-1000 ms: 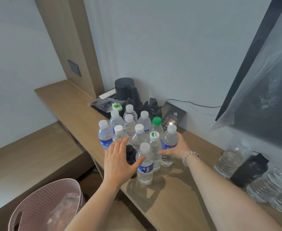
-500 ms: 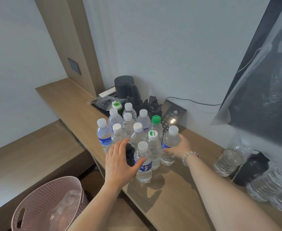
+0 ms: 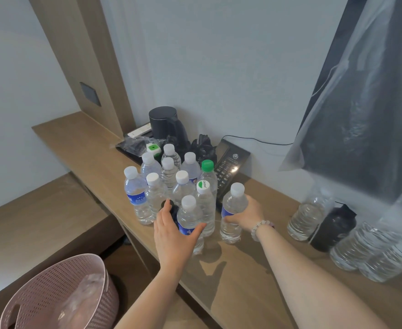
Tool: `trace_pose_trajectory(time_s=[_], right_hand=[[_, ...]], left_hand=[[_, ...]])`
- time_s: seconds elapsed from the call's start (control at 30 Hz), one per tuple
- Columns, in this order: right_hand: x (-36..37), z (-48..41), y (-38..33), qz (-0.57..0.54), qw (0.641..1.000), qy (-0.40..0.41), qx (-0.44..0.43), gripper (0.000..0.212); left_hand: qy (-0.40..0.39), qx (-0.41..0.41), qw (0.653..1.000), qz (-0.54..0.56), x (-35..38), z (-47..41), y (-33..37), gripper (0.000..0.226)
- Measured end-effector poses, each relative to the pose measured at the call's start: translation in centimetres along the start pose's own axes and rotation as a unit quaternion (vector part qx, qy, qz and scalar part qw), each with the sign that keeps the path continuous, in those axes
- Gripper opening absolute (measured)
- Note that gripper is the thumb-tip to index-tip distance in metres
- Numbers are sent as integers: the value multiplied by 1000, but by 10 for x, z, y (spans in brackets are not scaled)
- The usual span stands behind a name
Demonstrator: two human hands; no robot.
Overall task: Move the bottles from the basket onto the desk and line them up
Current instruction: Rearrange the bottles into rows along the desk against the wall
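Observation:
Several clear water bottles with white caps, one with a green cap, stand clustered on the wooden desk. My left hand lies against the front of the cluster: its straight fingers reach up a dark black-capped bottle and its thumb touches the front blue-labelled bottle. My right hand grips a blue-labelled bottle, which stands slightly apart on the cluster's right. The pink perforated basket sits below the desk at bottom left with crumpled clear plastic inside.
A black kettle, a tray and a desk phone stand behind the cluster by the wall. Larger clear bottles and a black bottle stand on the right under a plastic-covered screen. A lower wooden bench lies to the left.
My right hand has drawn its bottle a little to the right, away from the cluster. My left hand stays against the front bottles.

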State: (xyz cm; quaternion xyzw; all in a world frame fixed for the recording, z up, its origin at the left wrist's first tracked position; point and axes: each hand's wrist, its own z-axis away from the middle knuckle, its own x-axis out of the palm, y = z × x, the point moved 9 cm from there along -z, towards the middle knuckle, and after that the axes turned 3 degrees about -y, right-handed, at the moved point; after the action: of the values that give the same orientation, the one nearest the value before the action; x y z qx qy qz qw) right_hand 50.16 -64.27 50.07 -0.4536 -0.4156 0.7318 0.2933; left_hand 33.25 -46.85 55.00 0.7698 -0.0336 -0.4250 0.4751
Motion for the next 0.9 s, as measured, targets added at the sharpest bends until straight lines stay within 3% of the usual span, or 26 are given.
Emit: trace_pose_trajectory(time_s=[0.27,0.6,0.77,0.9], right_hand=[[-6,14,15,-14,1000,3,14,63],[-11,22,20,-7,1000,4,6,60],[-13,28,22,1,1000,0,15,68],[-17,35,24,0,1000,8,18,68]], left_hand=[[-32,-64,997,33,28,10,0,108],[-12,-87,996,24,30,0,-4,83],[-59,-109,992,35,33,1,-4,80],[-114,-81,990,-8,42,4,6,77]])
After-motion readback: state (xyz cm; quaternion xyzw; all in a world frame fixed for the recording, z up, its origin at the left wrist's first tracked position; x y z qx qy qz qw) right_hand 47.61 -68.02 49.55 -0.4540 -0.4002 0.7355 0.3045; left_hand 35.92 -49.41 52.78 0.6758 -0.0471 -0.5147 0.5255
